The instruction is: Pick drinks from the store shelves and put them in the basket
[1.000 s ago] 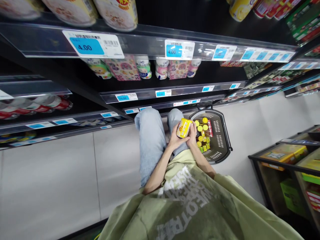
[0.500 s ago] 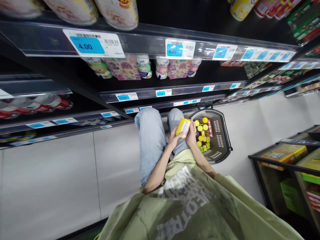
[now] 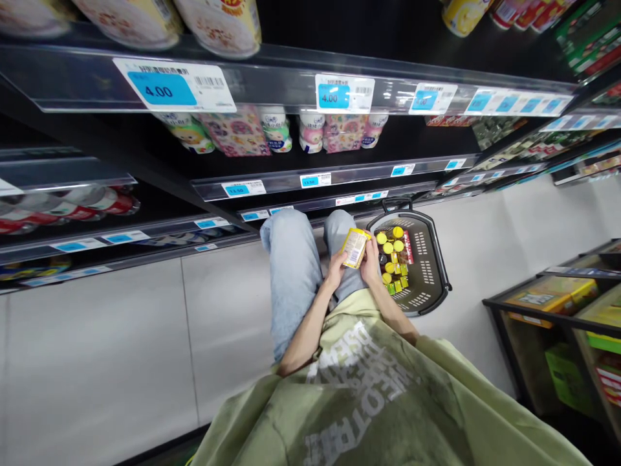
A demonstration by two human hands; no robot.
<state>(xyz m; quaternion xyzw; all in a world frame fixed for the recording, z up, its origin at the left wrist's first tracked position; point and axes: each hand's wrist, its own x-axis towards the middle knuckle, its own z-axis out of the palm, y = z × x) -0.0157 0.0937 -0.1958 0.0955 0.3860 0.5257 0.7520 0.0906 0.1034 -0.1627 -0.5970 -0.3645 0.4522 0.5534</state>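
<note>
In front of my right knee, both hands hold a small yellow package [image 3: 356,248] with a pale printed panel and a barcode facing up. Whether it is a can or a box I cannot tell. My left hand [image 3: 336,269] is closed on its lower left side. Along its right edge, my right hand [image 3: 371,260] grips it, with the thumb near the top corner. Just right of that hand, a dark shopping basket [image 3: 440,283] stands on the floor. Inside lie several yellow-lidded containers [image 3: 388,248], small yellow-green packs [image 3: 398,286] and a red-edged item [image 3: 410,246].
Shelves with price tags [image 3: 174,88] rise ahead, the upper one jutting over the lower ones. Large cans [image 3: 220,26] and small bottles [image 3: 311,133] stand on them. A low display rack [image 3: 504,303] is at right. Pale floor tiles [image 3: 97,343] lie at left.
The package has turned slightly in my hands, so its printed panel and barcode face me more squarely. Both hands keep their hold, and the basket stays in place.
</note>
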